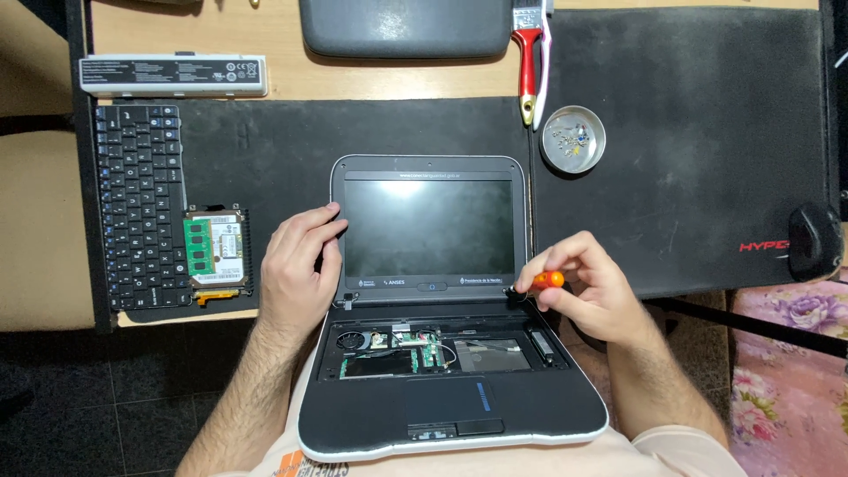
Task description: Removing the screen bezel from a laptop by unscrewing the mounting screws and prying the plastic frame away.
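Here, left hand [300,265] gripping laptop lid [429,225] edge, right hand [587,287] pinching orange screwdriver [539,283] at hinge.

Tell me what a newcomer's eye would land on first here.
First, the small open laptop in the middle, keyboard removed and circuit boards bare, its base on the person's lap. The left hand grips the screen's left edge, while the right hand holds an orange-handled screwdriver at the right hinge. Next come the detached keyboard on the left and the round dish of screws at upper right.
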